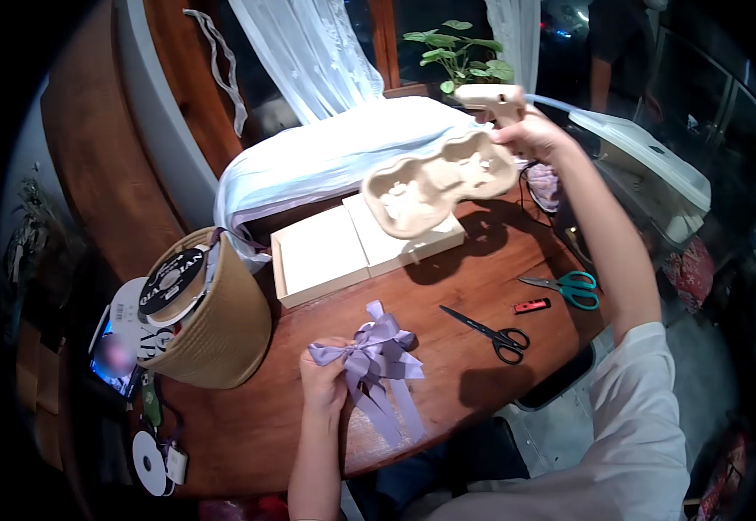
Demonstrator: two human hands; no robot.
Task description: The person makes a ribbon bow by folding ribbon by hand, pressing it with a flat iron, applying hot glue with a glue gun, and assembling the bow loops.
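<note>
My left hand (324,375) pinches a lavender ribbon bow (369,350) at its left side, low over the front of the table. The bow's loops fan out at the top and its long tails hang towards the front edge. My right hand (530,135) is raised at the far right, closed around a pale hot glue gun (493,97) whose nozzle points left. Just under this hand, a moulded pulp cup carrier (443,181) appears tilted above the table, casting a shadow. Whitish bits lie in its hollows. How the fingers meet the carrier is hidden.
Black scissors (491,333), teal-handled scissors (569,287) and a small red tool (532,306) lie right. A shallow wooden box (322,256) sits behind. At left stand a woven basket (235,321) with ribbon spools and a phone (116,360). Another person (608,52) appears at upper right.
</note>
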